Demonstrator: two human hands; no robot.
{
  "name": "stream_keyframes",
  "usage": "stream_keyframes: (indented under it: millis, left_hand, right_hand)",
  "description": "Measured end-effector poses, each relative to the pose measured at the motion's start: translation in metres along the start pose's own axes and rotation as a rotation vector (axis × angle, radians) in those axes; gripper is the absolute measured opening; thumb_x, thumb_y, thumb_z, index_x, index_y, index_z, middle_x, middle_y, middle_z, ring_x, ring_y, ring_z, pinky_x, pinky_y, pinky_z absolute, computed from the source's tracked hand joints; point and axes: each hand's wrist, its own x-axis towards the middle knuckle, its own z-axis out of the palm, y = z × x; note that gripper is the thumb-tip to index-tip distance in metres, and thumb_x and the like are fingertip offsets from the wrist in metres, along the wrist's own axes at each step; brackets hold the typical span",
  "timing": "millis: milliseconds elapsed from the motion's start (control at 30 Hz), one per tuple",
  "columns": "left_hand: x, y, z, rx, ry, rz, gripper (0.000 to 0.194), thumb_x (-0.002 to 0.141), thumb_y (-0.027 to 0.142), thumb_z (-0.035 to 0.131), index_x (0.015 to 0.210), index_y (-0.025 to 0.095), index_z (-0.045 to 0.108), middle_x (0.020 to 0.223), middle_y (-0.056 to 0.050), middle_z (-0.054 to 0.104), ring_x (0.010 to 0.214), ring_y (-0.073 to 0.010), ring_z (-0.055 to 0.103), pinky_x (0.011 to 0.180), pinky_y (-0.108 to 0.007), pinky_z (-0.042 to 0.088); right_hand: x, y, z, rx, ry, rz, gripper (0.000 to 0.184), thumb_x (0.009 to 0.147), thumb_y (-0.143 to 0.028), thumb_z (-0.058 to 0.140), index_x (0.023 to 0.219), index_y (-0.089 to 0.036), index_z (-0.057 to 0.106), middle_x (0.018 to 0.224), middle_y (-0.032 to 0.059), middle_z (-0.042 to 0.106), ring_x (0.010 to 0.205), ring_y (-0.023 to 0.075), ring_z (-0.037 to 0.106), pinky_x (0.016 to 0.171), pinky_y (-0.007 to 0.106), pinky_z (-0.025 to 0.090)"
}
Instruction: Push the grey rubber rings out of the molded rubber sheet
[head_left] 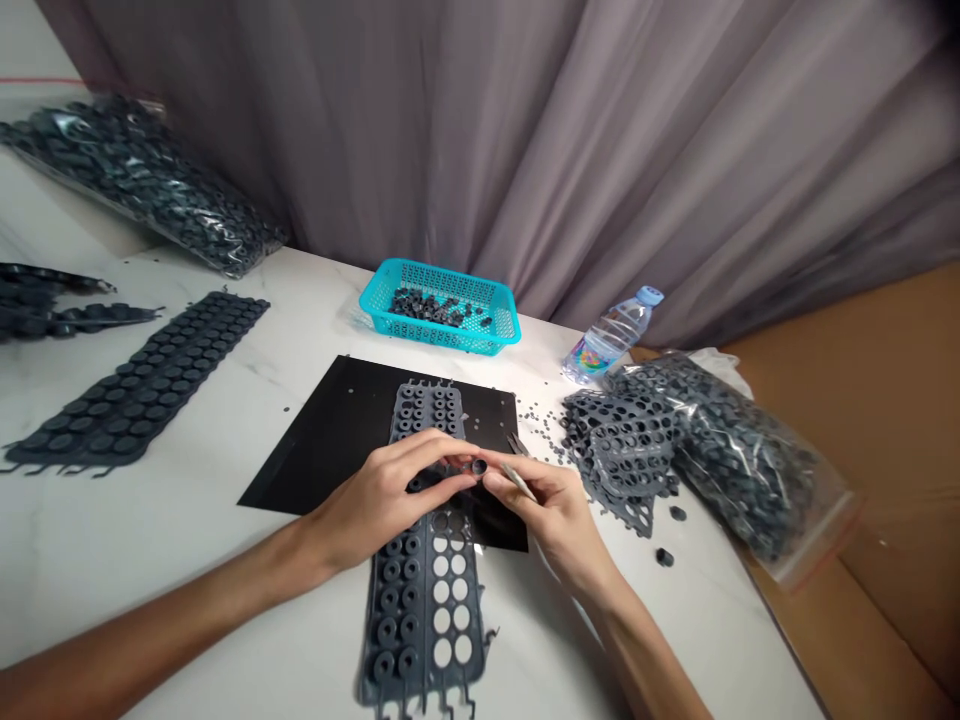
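Observation:
Between the fingertips of my two hands sits a small round dark rubber part (479, 467) with a hollow in its end. My left hand (379, 495) pinches it from the left, over a dark grey rubber sheet (424, 600). My right hand (559, 500) touches the part from the right and also holds a slim pale tool (519, 482) resembling tweezers. The sheet has rows of ring-shaped pieces on its left half and open round holes at its lower right. Under it lies a black mat (307, 440).
A turquoise basket (450, 343) with small black parts stands behind the mat. Rightward are a water bottle (609, 335), punched-out rubber sheets (630, 450) and a filled plastic bag (750, 460). Leftward lie another studded sheet (142, 385) and a second filled bag (150, 180).

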Motion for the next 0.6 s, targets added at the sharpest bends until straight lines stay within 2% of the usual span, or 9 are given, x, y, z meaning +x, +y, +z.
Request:
stream_keyframes:
  millis: [133, 267, 400, 467, 567, 600]
  left_hand:
    - [0.000, -0.001, 0.000, -0.044, 0.026, 0.004, 0.019, 0.106, 0.028, 0.066, 0.124, 0.030, 0.071, 0.120, 0.000, 0.076, 0.113, -0.0181, 0.073, 0.107, -0.034, 0.057]
    - [0.000, -0.001, 0.000, -0.047, 0.007, -0.007, 0.016, 0.107, 0.027, 0.064, 0.120, 0.028, 0.072, 0.118, -0.001, 0.076, 0.111, -0.0183, 0.073, 0.105, -0.034, 0.057]
    - [-0.001, -0.005, 0.004, -0.031, -0.001, -0.011, 0.013, 0.108, 0.027, 0.061, 0.116, 0.027, 0.071, 0.116, -0.002, 0.075, 0.111, -0.0195, 0.073, 0.102, -0.034, 0.057]
    - [-0.002, -0.010, 0.008, -0.031, 0.035, -0.013, 0.013, 0.107, 0.028, 0.060, 0.113, 0.028, 0.071, 0.111, -0.002, 0.076, 0.107, -0.0200, 0.074, 0.098, -0.034, 0.059]
    - [0.001, -0.023, 0.014, -0.037, 0.067, -0.038, 0.010, 0.105, 0.034, 0.063, 0.108, 0.030, 0.072, 0.102, -0.001, 0.076, 0.095, -0.0210, 0.075, 0.089, -0.034, 0.061]
    - [0.004, -0.028, 0.013, -0.026, 0.092, -0.039, 0.010, 0.104, 0.036, 0.063, 0.105, 0.031, 0.072, 0.099, -0.001, 0.076, 0.093, -0.0217, 0.075, 0.087, -0.035, 0.061]
  right_hand:
    - [0.001, 0.000, 0.002, -0.007, 0.029, -0.004, 0.032, 0.089, -0.046, 0.084, 0.114, -0.026, 0.087, 0.110, 0.0090, 0.085, 0.106, 0.0310, 0.078, 0.097, 0.043, 0.061]
    - [0.002, 0.000, 0.003, 0.051, 0.022, 0.012, 0.034, 0.089, -0.047, 0.085, 0.115, -0.025, 0.087, 0.106, 0.0078, 0.085, 0.104, 0.0284, 0.078, 0.099, 0.040, 0.059]
    - [0.001, 0.000, 0.004, 0.053, 0.034, 0.021, 0.049, 0.088, -0.051, 0.085, 0.127, -0.022, 0.080, 0.093, 0.0060, 0.083, 0.087, 0.0232, 0.076, 0.087, 0.035, 0.059]
    - [0.001, 0.005, 0.006, 0.040, 0.042, 0.006, 0.054, 0.087, -0.056, 0.084, 0.128, -0.020, 0.078, 0.089, 0.0061, 0.082, 0.082, 0.0234, 0.075, 0.081, 0.034, 0.059]
    - [0.005, 0.024, 0.009, -0.064, 0.039, -0.064, 0.058, 0.095, -0.066, 0.068, 0.131, -0.021, 0.075, 0.088, 0.0087, 0.082, 0.080, 0.0276, 0.078, 0.081, 0.039, 0.061]
    - [0.007, 0.033, 0.010, -0.121, 0.093, -0.124, 0.058, 0.099, -0.070, 0.059, 0.127, -0.022, 0.076, 0.085, 0.0090, 0.082, 0.080, 0.0287, 0.079, 0.083, 0.040, 0.062]
